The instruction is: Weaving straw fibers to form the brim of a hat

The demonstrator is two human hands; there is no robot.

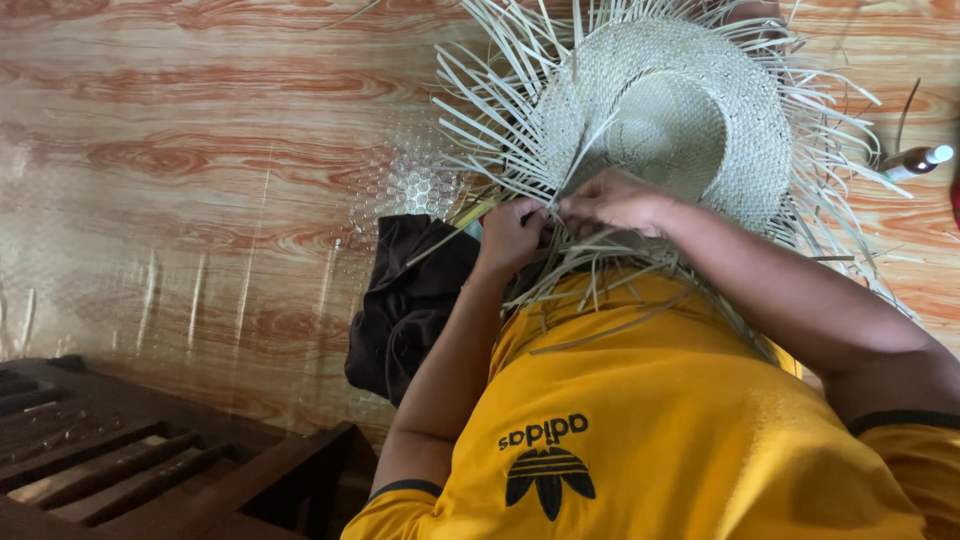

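Half-woven straw hat [680, 120] resting in the lap against a yellow shirt [650, 420], crown up, loose strips [490, 130] fanning out all round the brim. Left hand [510, 235] closed at the near edge of the brim, fingers pinched on a few strips. Right hand [615, 200] just beside it, touching, fingers curled over the same bunch (exact grip hidden by the knuckles). Dark cloth [410, 300] bunched under the left forearm. Small bottle [915, 162] lying on the wood-patterned floor [180, 180] to the right. Dark wooden slatted furniture [120, 460] at lower left.
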